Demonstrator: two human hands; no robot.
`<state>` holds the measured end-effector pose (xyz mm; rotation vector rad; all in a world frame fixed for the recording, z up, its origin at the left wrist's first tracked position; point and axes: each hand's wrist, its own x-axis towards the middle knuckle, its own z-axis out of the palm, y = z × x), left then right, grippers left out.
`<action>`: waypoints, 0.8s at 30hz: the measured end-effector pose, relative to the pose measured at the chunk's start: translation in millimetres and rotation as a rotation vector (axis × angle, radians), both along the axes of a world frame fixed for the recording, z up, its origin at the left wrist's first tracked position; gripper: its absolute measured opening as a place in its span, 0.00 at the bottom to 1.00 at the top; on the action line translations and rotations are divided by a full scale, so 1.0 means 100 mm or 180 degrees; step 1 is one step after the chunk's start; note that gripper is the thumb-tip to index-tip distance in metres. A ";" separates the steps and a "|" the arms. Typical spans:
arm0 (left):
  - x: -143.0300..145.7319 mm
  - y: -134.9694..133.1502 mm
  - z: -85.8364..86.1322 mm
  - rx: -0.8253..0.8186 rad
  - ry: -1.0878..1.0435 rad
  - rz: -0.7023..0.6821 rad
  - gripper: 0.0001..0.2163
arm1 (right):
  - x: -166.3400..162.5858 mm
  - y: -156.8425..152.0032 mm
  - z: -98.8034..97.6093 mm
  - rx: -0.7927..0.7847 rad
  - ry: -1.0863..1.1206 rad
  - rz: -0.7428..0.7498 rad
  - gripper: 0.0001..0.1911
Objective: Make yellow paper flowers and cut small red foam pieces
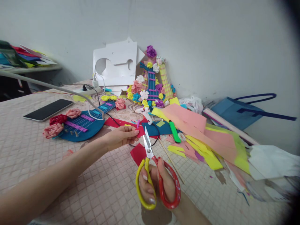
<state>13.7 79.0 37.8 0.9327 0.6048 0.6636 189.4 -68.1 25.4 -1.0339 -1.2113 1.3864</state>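
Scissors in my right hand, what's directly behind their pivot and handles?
Behind the scissors, part of a red paper piece shows, lying on the patterned table cover. Whatever the handles and your right hand cover can't be seen.

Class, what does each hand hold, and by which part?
Right hand: scissors, by both handle loops. Left hand: a small red piece, pinched at its edge.

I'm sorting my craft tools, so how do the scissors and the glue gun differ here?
The scissors are partly red and yellow; the glue gun is mostly white. The scissors are in the right hand; the glue gun sits unheld, farther away. Both are hand tools.
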 end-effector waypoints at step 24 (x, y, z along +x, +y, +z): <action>-0.01 -0.03 0.08 0.0253 0.0258 -0.0132 0.12 | -0.13 0.04 -0.17 -0.0951 0.1073 0.1058 0.41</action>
